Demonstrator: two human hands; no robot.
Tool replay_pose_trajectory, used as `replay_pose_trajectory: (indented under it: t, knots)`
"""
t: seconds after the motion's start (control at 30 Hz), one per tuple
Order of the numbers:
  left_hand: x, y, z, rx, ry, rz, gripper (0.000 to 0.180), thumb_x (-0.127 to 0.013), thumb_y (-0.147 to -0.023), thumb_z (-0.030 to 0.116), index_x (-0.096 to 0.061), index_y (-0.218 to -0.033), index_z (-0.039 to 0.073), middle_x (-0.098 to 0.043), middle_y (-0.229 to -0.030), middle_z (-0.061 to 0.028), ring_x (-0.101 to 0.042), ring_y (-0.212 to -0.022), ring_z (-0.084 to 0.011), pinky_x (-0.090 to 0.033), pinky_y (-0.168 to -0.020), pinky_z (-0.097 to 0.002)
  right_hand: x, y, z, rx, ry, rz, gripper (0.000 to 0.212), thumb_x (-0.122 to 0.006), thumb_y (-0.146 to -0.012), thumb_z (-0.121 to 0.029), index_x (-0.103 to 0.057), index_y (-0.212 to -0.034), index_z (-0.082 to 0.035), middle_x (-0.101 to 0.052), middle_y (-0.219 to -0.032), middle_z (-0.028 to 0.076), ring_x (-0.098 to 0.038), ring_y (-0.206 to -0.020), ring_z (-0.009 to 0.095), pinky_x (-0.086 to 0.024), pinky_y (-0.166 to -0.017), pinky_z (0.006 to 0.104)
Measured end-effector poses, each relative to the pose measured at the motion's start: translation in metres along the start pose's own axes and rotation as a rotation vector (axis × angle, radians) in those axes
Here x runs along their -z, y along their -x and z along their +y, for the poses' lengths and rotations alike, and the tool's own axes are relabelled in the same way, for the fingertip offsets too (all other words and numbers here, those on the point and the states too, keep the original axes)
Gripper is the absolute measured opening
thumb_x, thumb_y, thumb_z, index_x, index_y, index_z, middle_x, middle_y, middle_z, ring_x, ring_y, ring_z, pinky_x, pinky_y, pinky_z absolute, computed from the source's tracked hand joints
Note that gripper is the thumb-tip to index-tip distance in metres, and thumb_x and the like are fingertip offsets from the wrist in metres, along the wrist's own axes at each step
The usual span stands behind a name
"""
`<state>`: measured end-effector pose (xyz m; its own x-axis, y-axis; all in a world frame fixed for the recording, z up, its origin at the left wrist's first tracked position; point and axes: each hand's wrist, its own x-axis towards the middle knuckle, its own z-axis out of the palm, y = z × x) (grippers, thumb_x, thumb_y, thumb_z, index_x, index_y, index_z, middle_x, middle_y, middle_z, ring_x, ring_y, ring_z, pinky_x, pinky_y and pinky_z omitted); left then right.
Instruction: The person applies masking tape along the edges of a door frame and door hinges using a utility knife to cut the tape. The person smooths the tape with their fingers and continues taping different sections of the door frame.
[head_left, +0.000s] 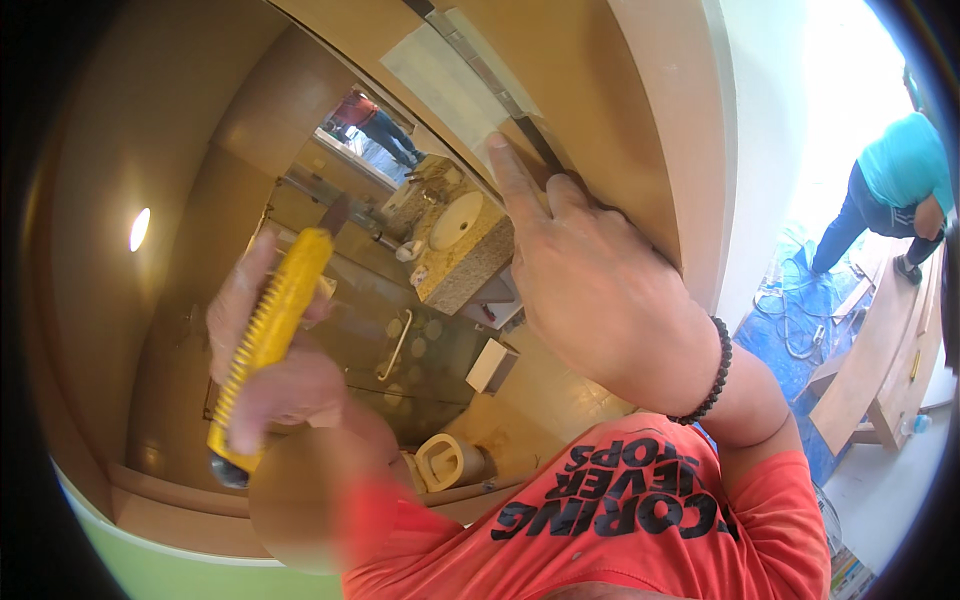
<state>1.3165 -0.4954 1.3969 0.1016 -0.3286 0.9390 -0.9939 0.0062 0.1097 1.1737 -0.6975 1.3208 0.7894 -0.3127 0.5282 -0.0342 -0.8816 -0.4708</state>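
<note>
My left hand (pixel 285 385) is closed around a yellow utility knife (pixel 268 345), held tilted in the air to the left of the doorway. Motion blurs part of this hand and its arm; the dark tip at the knife's upper end is not sharp. My right hand (pixel 600 270), with a dark beaded bracelet (pixel 712 380) at the wrist, lies on a brown wooden panel (pixel 590 90). Its index finger is stretched out onto a pale strip of tape (pixel 435 85). Beside the tape runs a dark groove with a shiny strip (pixel 475 60) in it.
Beyond the doorway lies a bathroom with a granite sink counter (pixel 465 255), a toilet (pixel 445 462) and a grab bar (pixel 397 345). At right, a person in a turquoise shirt (pixel 895 170) stands near wooden boards (pixel 860 370) and a blue sheet (pixel 790 310) with a cord.
</note>
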Motion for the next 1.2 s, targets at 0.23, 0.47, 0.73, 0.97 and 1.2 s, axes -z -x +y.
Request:
replay_pose_trajectory:
  t: [0.23,0.47,0.73,0.97,1.2]
  knots:
    - [-0.042,0.021,0.002,0.117,0.156,-0.054,0.073,-0.054,-0.111,0.060,-0.056,-0.142,-0.006,-0.073,-0.089,-0.0220,-0.073,-0.069,-0.0289,-0.063,-0.066,-0.0403,0.001,-0.002,0.000,-0.008,-0.020,-0.015,0.075,-0.063,-0.100,-0.011,-0.034,-0.168,0.003,-0.065,-0.110,0.026,-0.073,-0.080,0.042,-0.061,-0.079,0.0500]
    - [-0.055,0.017,-0.011,-0.287,-0.015,-0.119,0.047,-0.080,-0.102,0.030,-0.066,-0.135,0.000,-0.079,-0.104,-0.0238,-0.081,-0.092,-0.0332,-0.066,-0.081,-0.0390,0.003,-0.001,-0.001,-0.033,-0.100,-0.014,0.076,-0.063,-0.099,-0.011,-0.034,-0.168,0.001,-0.065,-0.112,0.025,-0.074,-0.084,0.043,-0.062,-0.081,0.0500]
    - [-0.056,0.004,-0.021,-0.486,-0.259,-0.405,0.040,-0.084,-0.098,0.025,-0.071,-0.129,0.003,-0.081,-0.106,-0.0211,-0.081,-0.102,-0.0373,-0.066,-0.084,-0.0401,-0.003,-0.002,-0.002,-0.038,0.006,-0.011,0.080,-0.068,-0.096,-0.011,-0.035,-0.167,0.003,-0.066,-0.115,0.025,-0.076,-0.088,0.042,-0.064,-0.081,0.0485]
    - [-0.062,-0.019,-0.033,-0.650,-0.219,-0.458,0.040,-0.091,-0.088,0.020,-0.078,-0.123,0.007,-0.081,-0.101,-0.0113,-0.080,-0.098,-0.0327,-0.065,-0.080,-0.0370,-0.010,-0.002,0.000,-0.016,0.092,0.065,0.076,-0.073,-0.094,-0.015,-0.043,-0.161,0.005,-0.065,-0.114,0.024,-0.077,-0.088,0.041,-0.065,-0.078,0.0471]
    - [-0.059,-0.030,-0.038,-0.720,-0.274,-0.502,0.042,-0.092,-0.083,0.022,-0.081,-0.121,0.009,-0.081,-0.102,-0.0092,-0.079,-0.097,-0.0305,-0.064,-0.078,-0.0355,-0.013,-0.003,-0.001,0.000,0.177,0.152,0.067,-0.066,-0.090,-0.021,-0.061,-0.154,-0.003,-0.073,-0.107,0.018,-0.075,-0.094,0.032,-0.062,-0.078,0.0434]
